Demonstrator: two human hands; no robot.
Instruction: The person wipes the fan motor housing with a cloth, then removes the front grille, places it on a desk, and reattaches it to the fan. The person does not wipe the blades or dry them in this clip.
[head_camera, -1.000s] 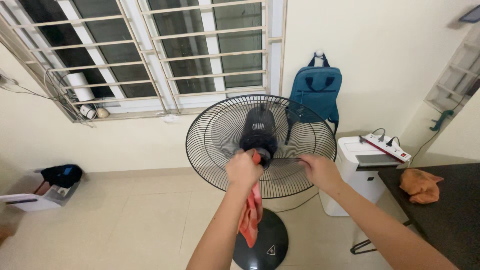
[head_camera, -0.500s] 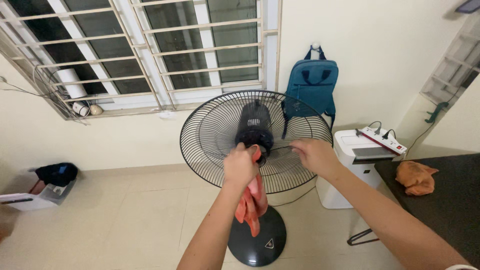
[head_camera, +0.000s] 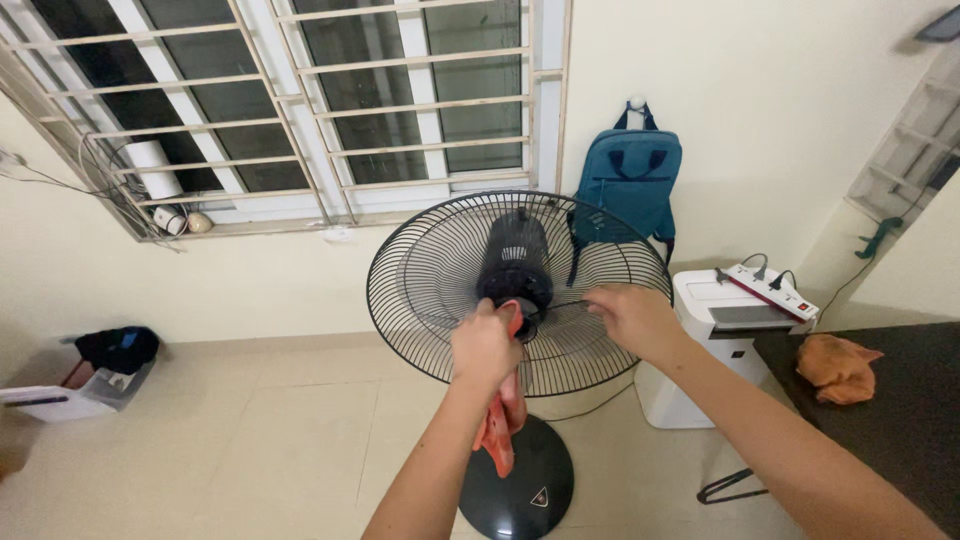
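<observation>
I see my left hand (head_camera: 487, 343) closed around a soft red-orange cloth (head_camera: 503, 425), pressing its upper fold against the black motor housing (head_camera: 515, 262) at the hub of the standing fan (head_camera: 520, 290); the rest of the cloth hangs limp below my fist, in front of the fan's pole. My right hand (head_camera: 630, 318) grips the thin wires of the round black rear grille (head_camera: 430, 270), fingers curled on them just right of the hub. The grille is a dish of fine radial wire (no blades or front guard show on it), and the fan stands on a smooth, dark disc base (head_camera: 520, 490) on the pale tiled floor (head_camera: 250, 440). Behind it a teal fabric backpack (head_camera: 630, 185) hangs on the cream wall beside a barred window (head_camera: 300, 110). To the right stands a boxy white plastic appliance (head_camera: 715, 345) carrying a white power strip (head_camera: 770, 288), and a crumpled orange rag (head_camera: 838, 368) lies on the dark desk (head_camera: 900, 430).
</observation>
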